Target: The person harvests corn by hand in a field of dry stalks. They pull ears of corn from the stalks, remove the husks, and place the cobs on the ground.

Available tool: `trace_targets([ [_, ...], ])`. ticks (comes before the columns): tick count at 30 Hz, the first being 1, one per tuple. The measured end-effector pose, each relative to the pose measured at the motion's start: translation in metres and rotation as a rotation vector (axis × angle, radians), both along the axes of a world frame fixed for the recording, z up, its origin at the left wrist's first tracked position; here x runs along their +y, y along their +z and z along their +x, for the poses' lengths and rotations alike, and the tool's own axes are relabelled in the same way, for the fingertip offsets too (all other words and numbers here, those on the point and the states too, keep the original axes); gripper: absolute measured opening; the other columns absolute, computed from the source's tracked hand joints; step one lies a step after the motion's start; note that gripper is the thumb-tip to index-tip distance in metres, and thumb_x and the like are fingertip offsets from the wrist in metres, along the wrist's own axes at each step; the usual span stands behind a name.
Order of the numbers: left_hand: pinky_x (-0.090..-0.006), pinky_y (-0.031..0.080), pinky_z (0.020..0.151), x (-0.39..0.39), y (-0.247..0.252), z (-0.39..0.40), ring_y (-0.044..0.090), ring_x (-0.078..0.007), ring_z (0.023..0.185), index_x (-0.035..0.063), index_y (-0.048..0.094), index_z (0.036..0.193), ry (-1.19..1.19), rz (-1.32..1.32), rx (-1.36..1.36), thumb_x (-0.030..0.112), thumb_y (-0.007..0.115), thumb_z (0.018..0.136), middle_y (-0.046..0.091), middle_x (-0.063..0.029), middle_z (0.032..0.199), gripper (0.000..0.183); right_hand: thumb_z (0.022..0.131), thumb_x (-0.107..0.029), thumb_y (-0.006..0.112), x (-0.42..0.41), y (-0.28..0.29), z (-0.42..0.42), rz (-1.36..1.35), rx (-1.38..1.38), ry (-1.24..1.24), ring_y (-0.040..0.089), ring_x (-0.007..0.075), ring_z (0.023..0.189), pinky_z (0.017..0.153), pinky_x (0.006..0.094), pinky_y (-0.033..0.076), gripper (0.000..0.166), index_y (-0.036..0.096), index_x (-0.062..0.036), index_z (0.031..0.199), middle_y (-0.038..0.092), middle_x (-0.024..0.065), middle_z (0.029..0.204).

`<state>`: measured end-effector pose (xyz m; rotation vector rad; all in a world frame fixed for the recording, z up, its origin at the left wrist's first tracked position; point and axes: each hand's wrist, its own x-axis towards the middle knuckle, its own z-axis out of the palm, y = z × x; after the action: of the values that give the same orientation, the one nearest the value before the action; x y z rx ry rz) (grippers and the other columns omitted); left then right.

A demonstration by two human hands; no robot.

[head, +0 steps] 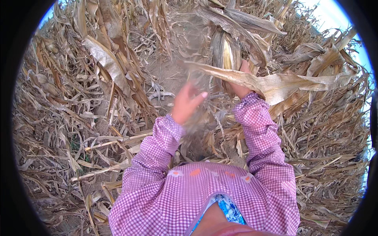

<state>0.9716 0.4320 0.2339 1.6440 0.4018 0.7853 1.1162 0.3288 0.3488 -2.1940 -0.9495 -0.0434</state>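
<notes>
A dry ear of corn (228,54) in its brown husk hangs in front of me at the upper centre, with a pale yellow strip showing down its middle. Around its lower end my right hand (240,85) is closed, and a long dry corn leaf (277,84) crosses in front and hides part of the fingers. My left hand (186,101) is raised to the left of the ear and apart from it. Its thumb stands away from the other fingers, which are blurred, and I see nothing held in it.
Dry corn stalks and leaves (118,59) stand to the left, and more withered leaves (313,56) reach in from the right. Fallen stalks (118,140) and leaf litter lie over bare soil (165,69).
</notes>
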Motion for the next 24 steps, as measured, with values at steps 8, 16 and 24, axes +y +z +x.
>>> trace_targets([
  [8, -0.0362, 0.039, 0.099, -0.005, 0.068, 0.015, 0.051, -0.0223, 0.110, -0.0011, 0.041, 0.126, -0.232, -0.362, -0.345, 0.026, 0.083, 0.065, 0.050, -0.0122, 0.120, 0.080, 0.091, -0.034, 0.054, -0.007, -0.030, -0.016, 0.255, 0.104, 0.398, 0.063, 0.0290, 0.085, 0.075, 0.0372, 0.048, 0.047, 0.047, 0.0027, 0.121, 0.062, 0.0194, 0.097],
  [16, -0.0369, 0.039, 0.100, 0.022, 0.048, -0.018, 0.051, -0.0251, 0.111, -0.0102, 0.038, 0.128, -0.410, -0.293, -0.161, 0.040, 0.066, 0.081, 0.051, -0.0171, 0.120, 0.074, 0.089, -0.015, 0.056, -0.022, -0.007, 0.014, 0.242, -0.152, 0.230, 0.059, 0.0145, 0.067, 0.059, 0.0281, 0.046, 0.024, 0.058, -0.0056, 0.111, 0.064, 0.0087, 0.082],
  [24, -0.0307, 0.049, 0.070, 0.015, 0.057, -0.003, 0.059, -0.0151, 0.079, -0.0058, 0.055, 0.110, -0.158, -0.236, -0.233, 0.045, 0.060, 0.086, 0.062, -0.0088, 0.090, 0.056, 0.073, -0.014, 0.073, -0.019, 0.029, 0.023, 0.051, -0.373, 0.113, 0.046, 0.0342, 0.118, 0.098, 0.0393, 0.037, 0.067, 0.040, -0.0008, 0.130, 0.050, 0.0208, 0.124],
])
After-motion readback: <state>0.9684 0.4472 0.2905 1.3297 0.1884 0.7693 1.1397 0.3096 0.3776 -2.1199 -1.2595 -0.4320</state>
